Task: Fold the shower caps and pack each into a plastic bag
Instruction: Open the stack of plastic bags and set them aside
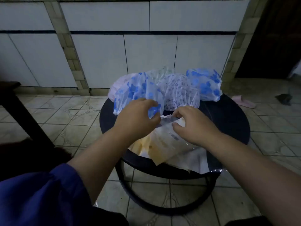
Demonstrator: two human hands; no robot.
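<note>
The left hand (138, 115) and right hand (190, 123), fingers curled, pinch the top plastic bag (164, 136) at its far edge, apparently to open it. Shower caps (162, 88) wait heaped at the stool's (228, 118) far edge.

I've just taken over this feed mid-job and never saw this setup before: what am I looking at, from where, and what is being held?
No machine here: a person's bare hands, filmed by one camera worn on the head, looking down. A round dark table carries a heap of shower caps at its far side and a pile of plastic bags nearer. The left hand has its grip on a blue-flowered cap; the right hand pinches the top bag's edge. Whether that bag is already open I cannot tell.
</note>
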